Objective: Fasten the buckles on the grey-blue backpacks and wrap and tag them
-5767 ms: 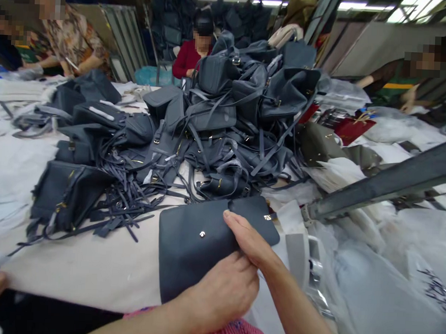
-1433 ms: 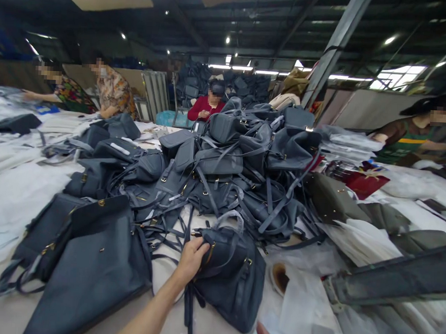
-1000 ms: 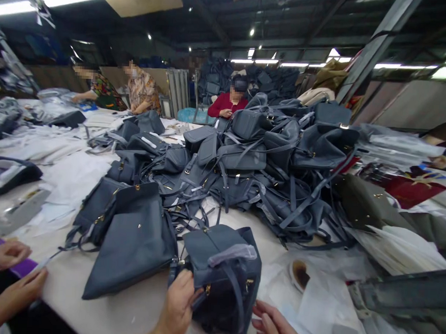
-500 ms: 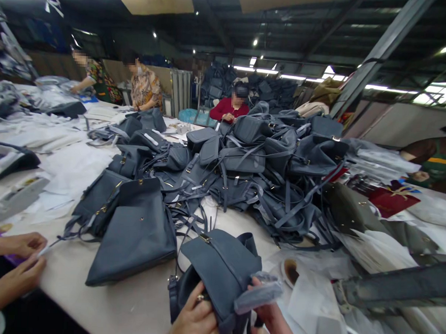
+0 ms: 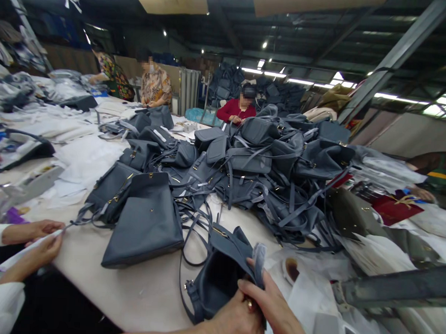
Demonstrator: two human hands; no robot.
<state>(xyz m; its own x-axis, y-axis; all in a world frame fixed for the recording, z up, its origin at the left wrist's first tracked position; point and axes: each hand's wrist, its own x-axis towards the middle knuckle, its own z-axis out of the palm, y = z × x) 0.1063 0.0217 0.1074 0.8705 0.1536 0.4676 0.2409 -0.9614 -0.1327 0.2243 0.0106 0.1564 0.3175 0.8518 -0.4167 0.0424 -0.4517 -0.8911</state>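
Observation:
A dark blue-grey handbag (image 5: 218, 285) sits on the table in front of me, its mouth open and its flap tilted up to the right. My left hand (image 5: 234, 317) is closed on the near right rim, its fingertips hidden. Over the right side, my right hand (image 5: 276, 300) grips the edge with its thumb against my left hand. A plastic-wrapped piece (image 5: 259, 259) stands up by my right fingers; what is inside it I cannot make out. A buckled strap (image 5: 193, 296) hangs on the bag's left side, and a thin strap loops beyond it.
Another flat bag (image 5: 146, 232) lies left of mine. Behind rises a big heap of similar bags (image 5: 245, 158). At left, a co-worker's hands (image 5: 44, 238) hold a white strip and a strap end. A dark metal arm (image 5: 398, 288) and plastic sheets lie right. Several people work beyond.
The flap has swung up and right, exposing the bag's dark inside. My left hand has moved right across the front to beside my right hand. The view has shifted slightly left.

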